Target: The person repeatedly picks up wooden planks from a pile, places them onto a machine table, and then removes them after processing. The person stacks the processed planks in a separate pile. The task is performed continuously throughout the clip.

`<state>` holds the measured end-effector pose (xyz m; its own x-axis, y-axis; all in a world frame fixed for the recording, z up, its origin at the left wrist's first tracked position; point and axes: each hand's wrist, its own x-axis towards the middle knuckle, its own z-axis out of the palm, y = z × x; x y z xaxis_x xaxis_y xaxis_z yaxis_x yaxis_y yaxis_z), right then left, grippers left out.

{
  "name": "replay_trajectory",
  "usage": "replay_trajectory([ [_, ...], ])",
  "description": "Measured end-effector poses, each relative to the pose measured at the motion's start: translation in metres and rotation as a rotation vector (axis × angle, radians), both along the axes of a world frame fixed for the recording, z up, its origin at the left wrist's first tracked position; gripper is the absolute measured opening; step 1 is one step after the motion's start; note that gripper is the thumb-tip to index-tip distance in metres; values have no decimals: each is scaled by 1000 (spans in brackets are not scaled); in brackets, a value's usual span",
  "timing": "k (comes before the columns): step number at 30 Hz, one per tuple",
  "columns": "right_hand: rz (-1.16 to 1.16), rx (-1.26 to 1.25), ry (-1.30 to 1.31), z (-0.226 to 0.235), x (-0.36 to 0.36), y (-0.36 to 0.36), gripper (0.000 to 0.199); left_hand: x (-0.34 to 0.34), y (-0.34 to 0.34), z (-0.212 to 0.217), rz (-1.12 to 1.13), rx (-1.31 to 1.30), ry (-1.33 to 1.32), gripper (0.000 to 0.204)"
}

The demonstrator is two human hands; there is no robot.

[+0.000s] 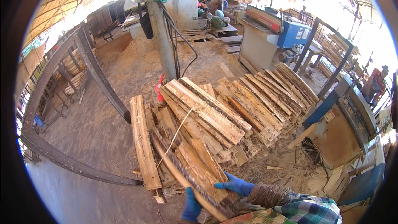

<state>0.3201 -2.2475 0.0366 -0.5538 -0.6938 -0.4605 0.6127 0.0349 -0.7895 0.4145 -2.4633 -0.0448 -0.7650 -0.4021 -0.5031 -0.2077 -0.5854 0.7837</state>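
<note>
Both hands wear blue gloves. My left hand point(191, 205) grips the left edge of a long, bark-edged wooden plank point(186, 179) close to my body, tilted and slightly blurred. From the other side my right hand point(237, 183) holds the near end of the boards, its fingers over the wood. Another rough board point(198, 157) lies right against the held plank, and I cannot tell whether it is held too. Beyond my hands spreads a large pile of rough-sawn planks point(211, 114). A thin pale strip point(176, 135) crosses over the wood.
A dark metal frame point(99, 72) stands at left. Behind the pile rise a post point(161, 37) with cables and a red object point(159, 88) at its foot. A blue-and-grey machine point(265, 33) stands farther back, a rusty machine point(342, 135) at right. Another person point(376, 84) is at far right.
</note>
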Motion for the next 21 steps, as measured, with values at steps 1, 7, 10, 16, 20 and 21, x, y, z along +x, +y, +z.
replay_trajectory([
  [1, 31, 107, -36, -26, 5, 7, 123, 10, -10, -3, -67, 163, -126, 91],
  [7, 22, 195, 49, -10, 38, 46, 121, 3, 32, 36, -98, 85, 165, 77],
  [10, -129, 85, 38, -21, 49, 106, 110, -9, 87, 51, -145, 15, 266, 70],
  [16, -412, 54, 274, -19, 34, 280, 104, -62, 244, 63, -395, -83, 311, 64],
  [20, -667, -226, 237, 39, 49, 415, 102, -105, 385, 81, -594, -170, 415, 55],
  [21, -758, -246, 231, 41, 56, 447, 103, -116, 421, 87, -663, -136, 399, 61],
])
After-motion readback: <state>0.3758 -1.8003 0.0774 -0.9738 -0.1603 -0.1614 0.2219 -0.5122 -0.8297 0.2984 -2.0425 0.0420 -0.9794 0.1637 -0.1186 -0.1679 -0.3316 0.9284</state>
